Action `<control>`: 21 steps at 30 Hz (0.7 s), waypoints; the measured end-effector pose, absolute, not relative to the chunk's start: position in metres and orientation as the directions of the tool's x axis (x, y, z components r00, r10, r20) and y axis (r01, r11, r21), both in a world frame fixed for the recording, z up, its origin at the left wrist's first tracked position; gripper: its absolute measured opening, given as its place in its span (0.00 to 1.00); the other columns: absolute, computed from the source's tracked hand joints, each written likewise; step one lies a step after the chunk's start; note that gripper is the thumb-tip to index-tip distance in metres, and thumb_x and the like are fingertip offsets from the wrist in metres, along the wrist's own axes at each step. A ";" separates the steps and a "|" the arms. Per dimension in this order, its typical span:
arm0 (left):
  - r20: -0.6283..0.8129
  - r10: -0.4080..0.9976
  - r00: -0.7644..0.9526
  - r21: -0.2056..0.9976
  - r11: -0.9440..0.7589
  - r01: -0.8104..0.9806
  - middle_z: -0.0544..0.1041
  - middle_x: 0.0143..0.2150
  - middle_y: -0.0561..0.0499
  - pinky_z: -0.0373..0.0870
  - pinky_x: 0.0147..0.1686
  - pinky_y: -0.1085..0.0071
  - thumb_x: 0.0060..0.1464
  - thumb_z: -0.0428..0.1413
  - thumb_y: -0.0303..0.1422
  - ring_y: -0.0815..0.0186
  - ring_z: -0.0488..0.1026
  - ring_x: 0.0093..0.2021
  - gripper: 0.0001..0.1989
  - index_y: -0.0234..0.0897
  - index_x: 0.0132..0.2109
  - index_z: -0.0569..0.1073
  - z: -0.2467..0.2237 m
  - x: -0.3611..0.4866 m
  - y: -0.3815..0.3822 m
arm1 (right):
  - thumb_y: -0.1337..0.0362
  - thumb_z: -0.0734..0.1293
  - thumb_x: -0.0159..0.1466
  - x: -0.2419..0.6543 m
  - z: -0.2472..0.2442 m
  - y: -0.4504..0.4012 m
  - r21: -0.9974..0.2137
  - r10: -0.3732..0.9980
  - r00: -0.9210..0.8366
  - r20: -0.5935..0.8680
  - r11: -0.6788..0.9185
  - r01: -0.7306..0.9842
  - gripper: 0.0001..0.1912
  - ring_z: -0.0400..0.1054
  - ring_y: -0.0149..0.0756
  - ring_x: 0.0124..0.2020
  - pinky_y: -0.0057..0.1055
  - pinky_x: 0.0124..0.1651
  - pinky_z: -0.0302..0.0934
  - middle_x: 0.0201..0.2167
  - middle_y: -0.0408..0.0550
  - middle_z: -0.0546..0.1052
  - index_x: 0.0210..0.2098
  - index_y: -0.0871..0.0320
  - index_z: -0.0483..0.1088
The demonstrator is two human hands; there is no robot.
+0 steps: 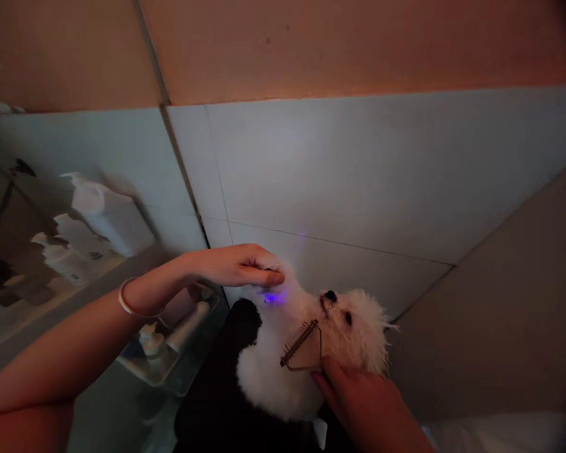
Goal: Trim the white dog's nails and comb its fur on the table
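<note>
The left hand (238, 265) is closed round the dog's raised leg (287, 269), thumb lying along the near side; its other fingers are mostly hidden, so how tightly they press I cannot tell. A spot of violet light (276, 297) falls on the fur just below that thumb. The right hand (358, 396) is wrapped round the handle of a rake (299, 344), whose toothed edge slants across the fur, its teeth toward the left hand's side. Whether the tips touch the coat is unclear.

The dog (278, 377) sits between and below the hands, against dark cloth (207, 409), its head (368, 327) just above the right hand and tipped back. The fur of its chest fills the gap between the left thumb and the rake's upper corner, so the hands stand well apart.

Beyond both hands rises the pale wall (334, 170), its lower seam running on past the dog's head. A brown side wall (490, 302) meets it to the right of the right hand, with room between that wall and the hand. The left side is tighter: a bin (148, 377) has its rim just below the left wrist's band (126, 301), and bottles (116, 217) line a ledge (122, 270) beyond the left forearm.
</note>
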State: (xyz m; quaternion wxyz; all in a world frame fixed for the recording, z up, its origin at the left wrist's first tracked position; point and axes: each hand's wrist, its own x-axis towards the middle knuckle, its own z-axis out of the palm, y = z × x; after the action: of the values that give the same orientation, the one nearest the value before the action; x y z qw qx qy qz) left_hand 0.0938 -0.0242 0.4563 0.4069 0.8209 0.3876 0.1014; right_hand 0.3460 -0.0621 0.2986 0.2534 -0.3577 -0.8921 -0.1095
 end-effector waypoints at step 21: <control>-0.114 0.745 0.657 0.786 -0.337 0.519 0.56 0.22 0.56 0.54 0.23 0.79 0.60 0.45 0.36 0.75 0.54 0.23 0.15 0.33 0.26 0.61 0.454 0.102 -0.015 | 0.61 0.52 0.68 0.332 0.309 -0.077 0.029 0.561 -0.598 0.572 0.715 0.698 0.16 0.65 0.32 0.14 0.26 0.15 0.49 0.15 0.44 0.70 0.31 0.59 0.66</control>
State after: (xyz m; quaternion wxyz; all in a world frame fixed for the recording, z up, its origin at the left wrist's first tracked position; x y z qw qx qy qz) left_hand 0.1019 -0.0150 0.4539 0.4220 0.8064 0.3919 0.1342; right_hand 0.3325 -0.0767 0.3088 0.2723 -0.3559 -0.8851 -0.1258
